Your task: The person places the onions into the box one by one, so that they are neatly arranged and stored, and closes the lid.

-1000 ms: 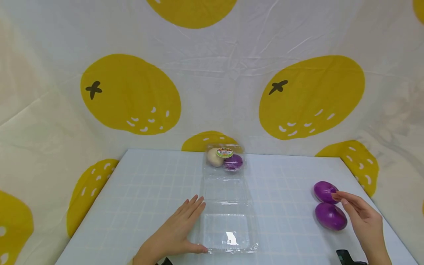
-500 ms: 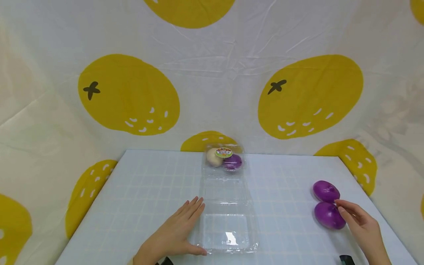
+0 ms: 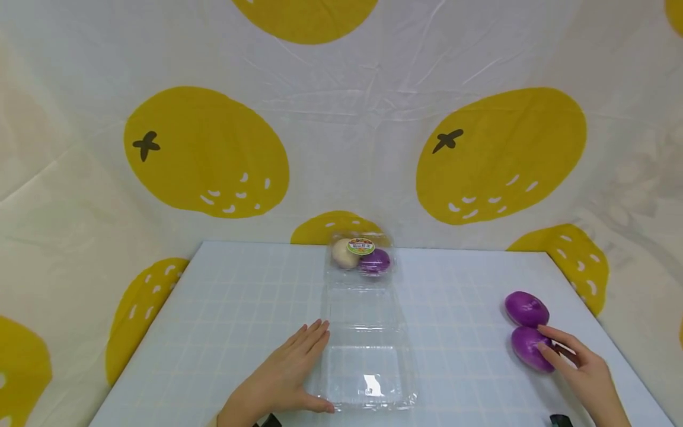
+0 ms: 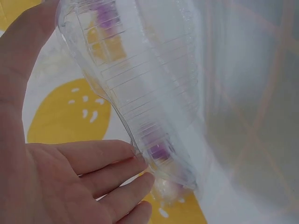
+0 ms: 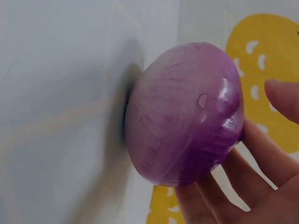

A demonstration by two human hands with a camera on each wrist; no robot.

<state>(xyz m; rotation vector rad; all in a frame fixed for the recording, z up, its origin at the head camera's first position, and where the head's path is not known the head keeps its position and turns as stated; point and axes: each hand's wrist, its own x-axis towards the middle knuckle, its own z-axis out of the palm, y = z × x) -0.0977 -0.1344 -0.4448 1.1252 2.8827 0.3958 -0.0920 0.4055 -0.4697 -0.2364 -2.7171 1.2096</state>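
Note:
Straight fingers of my left hand rest along the left side of an open clear plastic clamshell box. In the left wrist view its fingertips touch the rim of the box. At the right, my right hand is at the nearer of two purple onions. The right wrist view shows the fingers against the side of that onion, while the thumb stands apart from it. The farther purple onion lies just behind, close to the first.
A closed clear box with an oval label stands at the back of the table, holding a pale round vegetable and a purple onion. The white table ends at a cloth with yellow fruit prints.
My right hand has come down from the farther onion to the nearer one, which has shifted slightly to the right. The left hand has stayed at the box.

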